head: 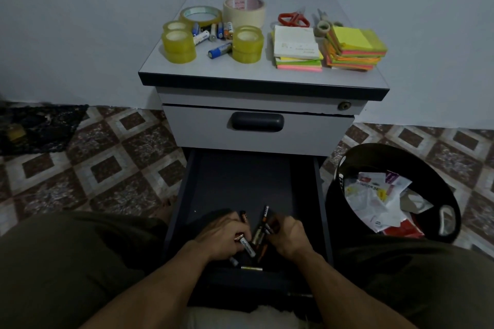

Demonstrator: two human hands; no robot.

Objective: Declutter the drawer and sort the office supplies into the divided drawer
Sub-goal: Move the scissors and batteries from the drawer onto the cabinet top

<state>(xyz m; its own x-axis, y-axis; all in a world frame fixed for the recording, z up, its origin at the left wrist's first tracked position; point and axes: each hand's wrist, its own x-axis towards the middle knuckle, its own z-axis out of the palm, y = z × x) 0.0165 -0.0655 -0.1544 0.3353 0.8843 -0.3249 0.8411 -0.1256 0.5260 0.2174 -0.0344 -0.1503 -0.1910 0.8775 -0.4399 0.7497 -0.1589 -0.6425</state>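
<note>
The lower drawer (240, 179) of a grey cabinet is pulled out, dark inside. Both my hands are at its near end among several loose batteries (258, 234). My left hand (223, 235) curls round a few batteries, one white one (247, 247) sticking out below the fingers. My right hand (287, 235) grips other batteries, their ends poking out toward the left. On the cabinet top (256, 73) lie more batteries (219, 50), tape rolls (178, 45), sticky-note stacks (355, 48) and red scissors (293, 19).
The upper drawer (256, 125) is closed. A black bin (395, 192) with paper scraps stands on the tiled floor right of the open drawer. My legs flank the drawer on both sides. A dark cloth (37, 128) lies at the far left by the wall.
</note>
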